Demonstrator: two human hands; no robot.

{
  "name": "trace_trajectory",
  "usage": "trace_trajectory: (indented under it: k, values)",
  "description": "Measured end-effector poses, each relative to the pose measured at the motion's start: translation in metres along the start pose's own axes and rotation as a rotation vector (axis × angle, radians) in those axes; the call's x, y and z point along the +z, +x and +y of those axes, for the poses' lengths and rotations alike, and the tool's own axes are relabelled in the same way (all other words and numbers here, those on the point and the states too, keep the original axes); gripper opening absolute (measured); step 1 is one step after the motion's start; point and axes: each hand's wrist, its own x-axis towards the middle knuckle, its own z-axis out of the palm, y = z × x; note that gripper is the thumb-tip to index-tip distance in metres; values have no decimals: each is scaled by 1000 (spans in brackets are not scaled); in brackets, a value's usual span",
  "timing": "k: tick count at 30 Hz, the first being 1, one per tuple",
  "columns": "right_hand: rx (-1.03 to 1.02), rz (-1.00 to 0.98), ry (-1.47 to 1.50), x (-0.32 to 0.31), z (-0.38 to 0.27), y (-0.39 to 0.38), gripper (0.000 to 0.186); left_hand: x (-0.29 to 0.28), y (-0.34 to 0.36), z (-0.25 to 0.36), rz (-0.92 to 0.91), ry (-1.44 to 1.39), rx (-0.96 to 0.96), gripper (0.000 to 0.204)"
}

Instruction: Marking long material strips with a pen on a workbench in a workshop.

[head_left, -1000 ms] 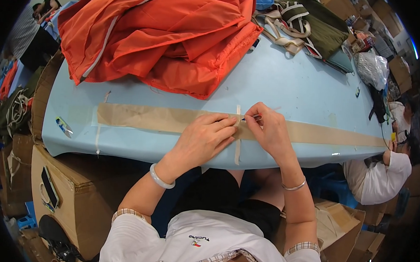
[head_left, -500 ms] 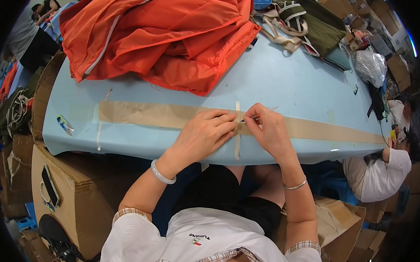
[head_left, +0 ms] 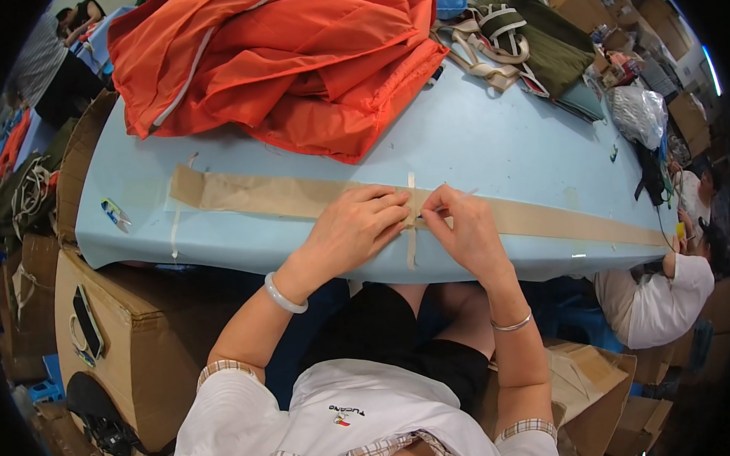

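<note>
A long tan strip [head_left: 252,193] of fabric or paper lies along the near part of the blue-covered table, its left end curled up slightly. Across it runs a narrow pale crosswise strip of tape [head_left: 413,248]. My left hand [head_left: 358,227] lies flat on the tan strip just left of this tape, fingers stretched out and pressing down. Just right of the tape, my right hand [head_left: 471,232] pinches a thin pen [head_left: 464,195], mostly hidden by the fingers. Its dark tip points left at the tape.
A heap of orange fabric [head_left: 283,75] covers the far side of the table [head_left: 526,145]. Small thread snips [head_left: 116,214] lie at left. Olive fabric with straps [head_left: 541,41] sits far right. A person in white [head_left: 657,295] works at the right; cardboard boxes stand on both sides.
The pen tip has shifted slightly down along the tape, with my right hand. The tan strip's left end has curled up more. My left hand stays pressed in place.
</note>
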Motion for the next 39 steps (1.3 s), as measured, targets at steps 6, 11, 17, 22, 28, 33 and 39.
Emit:
trace_trajectory:
  k: [6, 11, 17, 22, 28, 33, 39]
  values:
    - [-13, 5, -19, -2, -3, -5, 8, -1, 1, 1, -10, 2, -15, 18]
    - [-2, 15, 10, -1, -4, -9, 8, -2, 1, 2, -15, 1, -9, 18]
    - [-39, 5, -31, 0, -2, -12, 8, 0, 0, 2, -22, 8, -6, 18]
    - [67, 47, 142, -4, 1, -14, 8, -3, -1, 0, -20, 23, 2, 18]
    - [191, 220, 128, -77, 37, -44, 9, -5, 6, -1, -51, 9, 4, 18]
    - [327, 421, 10, -193, 96, -103, 9, 0, 13, 5, -83, 13, -30, 17]
    - [507, 726, 30, -283, 188, -164, 14, -18, 18, 23, -195, 98, -103, 19]
